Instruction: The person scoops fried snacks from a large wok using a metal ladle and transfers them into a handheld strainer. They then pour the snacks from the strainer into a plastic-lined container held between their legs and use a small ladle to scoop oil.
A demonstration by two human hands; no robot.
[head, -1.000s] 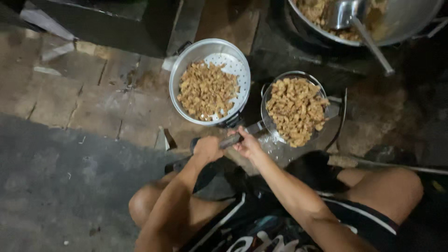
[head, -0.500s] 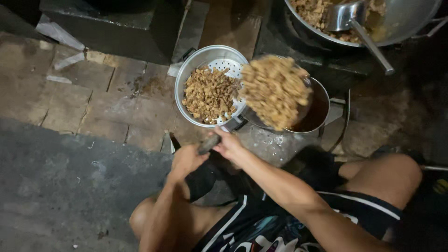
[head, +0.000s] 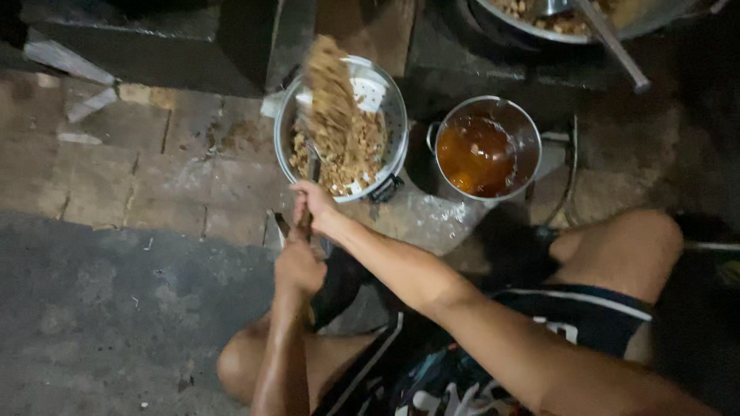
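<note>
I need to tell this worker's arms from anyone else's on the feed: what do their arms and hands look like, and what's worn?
Both arms are bare from shoulder to fingers: no sleeves, gloves, watch or rings visible on the left hand or right hand. The person wears dark shorts with white stripe trim and a colourful print.

My arms are bare from shoulder to wrist, with no sleeves, watch or rings. I wear loose black fabric shorts [head: 493,347] with white side stripes and a colourful printed pattern.
</note>
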